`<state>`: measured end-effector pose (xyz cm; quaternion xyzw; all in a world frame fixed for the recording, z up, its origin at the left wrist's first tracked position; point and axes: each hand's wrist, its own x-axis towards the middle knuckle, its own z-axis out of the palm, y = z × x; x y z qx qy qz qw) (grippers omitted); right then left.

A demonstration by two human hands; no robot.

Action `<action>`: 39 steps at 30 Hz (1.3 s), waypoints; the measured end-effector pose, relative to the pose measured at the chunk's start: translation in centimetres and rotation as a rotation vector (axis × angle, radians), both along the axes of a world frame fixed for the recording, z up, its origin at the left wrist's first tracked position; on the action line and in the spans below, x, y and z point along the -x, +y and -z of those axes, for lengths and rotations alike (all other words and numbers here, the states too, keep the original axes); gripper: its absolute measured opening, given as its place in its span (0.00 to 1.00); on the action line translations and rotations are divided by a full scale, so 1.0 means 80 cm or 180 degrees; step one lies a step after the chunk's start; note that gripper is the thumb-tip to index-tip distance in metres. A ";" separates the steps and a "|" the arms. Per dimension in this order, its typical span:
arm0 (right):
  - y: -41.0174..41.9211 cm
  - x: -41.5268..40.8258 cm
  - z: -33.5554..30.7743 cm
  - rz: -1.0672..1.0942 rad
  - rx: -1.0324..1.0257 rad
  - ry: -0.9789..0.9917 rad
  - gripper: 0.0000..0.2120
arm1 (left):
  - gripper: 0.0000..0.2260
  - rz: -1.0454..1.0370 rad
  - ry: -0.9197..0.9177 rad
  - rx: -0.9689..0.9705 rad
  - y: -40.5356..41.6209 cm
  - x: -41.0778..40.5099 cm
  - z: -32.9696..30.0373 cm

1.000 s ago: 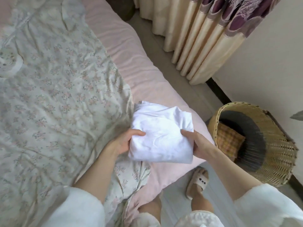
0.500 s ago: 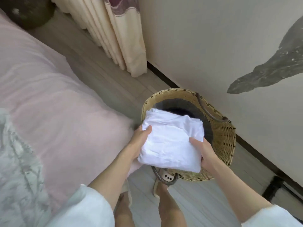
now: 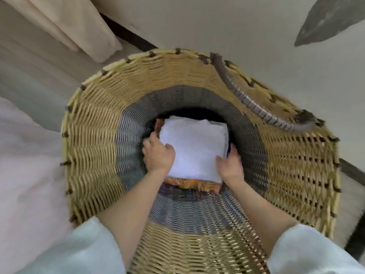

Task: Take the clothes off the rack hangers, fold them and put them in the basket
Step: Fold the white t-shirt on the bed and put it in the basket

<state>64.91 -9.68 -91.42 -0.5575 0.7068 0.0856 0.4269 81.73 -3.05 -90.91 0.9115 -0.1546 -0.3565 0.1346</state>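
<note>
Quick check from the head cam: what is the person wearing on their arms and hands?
Both forearms are bare. The left hand and right hand show no gloves, and no rings or watch can be made out. Loose, pale bluish-white soft sleeves are pushed up near the elbows.

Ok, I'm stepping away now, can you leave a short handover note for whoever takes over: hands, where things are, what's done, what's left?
Left hand: grips the left edge of the folded white garment.
Right hand: grips its right edge.
Garment: deep inside the tall woven wicker basket, on top of a folded orange checked cloth.
Done: white garment folded and lowered into the basket.
Left: let go, pull both hands out. The rack is out of view, so I cannot tell what still hangs there.
</note>
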 end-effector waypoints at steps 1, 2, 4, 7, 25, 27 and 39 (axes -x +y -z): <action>0.002 0.000 0.003 -0.0379 0.0169 0.0363 0.31 | 0.25 0.0668 -0.0407 -0.0089 0.005 0.004 0.003; 0.006 0.001 0.003 -0.0830 0.0455 0.0552 0.32 | 0.25 0.1371 -0.0737 -0.0019 0.012 0.007 0.007; 0.013 0.001 0.016 -0.1840 0.1140 0.0464 0.28 | 0.23 0.2558 -0.1080 0.0321 0.022 0.011 0.028; 0.009 -0.008 0.042 -0.2812 0.1617 0.0296 0.25 | 0.24 0.3467 -0.1190 0.0480 0.019 -0.001 0.058; 0.023 -0.026 0.140 -0.2621 0.1233 0.0554 0.28 | 0.27 0.2940 -0.0665 -0.0392 0.024 -0.011 0.143; 0.030 -0.020 0.105 -0.2688 0.0621 0.0642 0.29 | 0.28 0.3078 -0.0332 -0.0750 0.033 -0.010 0.099; 0.016 0.002 -0.271 -0.1339 -0.0689 -0.0173 0.18 | 0.27 0.3672 0.0260 -0.0611 -0.024 0.022 -0.290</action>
